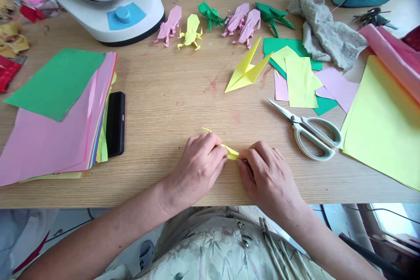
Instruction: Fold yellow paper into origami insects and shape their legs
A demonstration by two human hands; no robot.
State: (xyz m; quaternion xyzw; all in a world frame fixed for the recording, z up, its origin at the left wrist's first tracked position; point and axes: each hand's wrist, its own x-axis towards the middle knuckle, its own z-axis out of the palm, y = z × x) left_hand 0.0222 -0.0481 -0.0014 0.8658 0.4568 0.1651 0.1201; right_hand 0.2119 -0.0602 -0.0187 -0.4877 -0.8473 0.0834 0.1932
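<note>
Between my two hands, low over the table's front part, is a small folded yellow paper piece (231, 153). My left hand (204, 164) is closed round its left part, and a thin yellow tip pokes out beyond the fingers. At the piece's right end, my right hand (267, 170) pinches it between thumb and fingers. Much of the paper is hidden by the fingers. Farther back lies a larger folded yellow paper form (246, 72) with two upright points. To the right of my right hand, scissors (306, 131) lie with their blades pointing up and left.
Folded paper figures (191, 33) in pink, yellow and green stand in a row at the back. Left are a fan (131, 13), stacked coloured paper (55, 140) and a phone (116, 123). Paper scraps (300, 83), a grey cloth (324, 26) and yellow sheets (387, 127) lie right.
</note>
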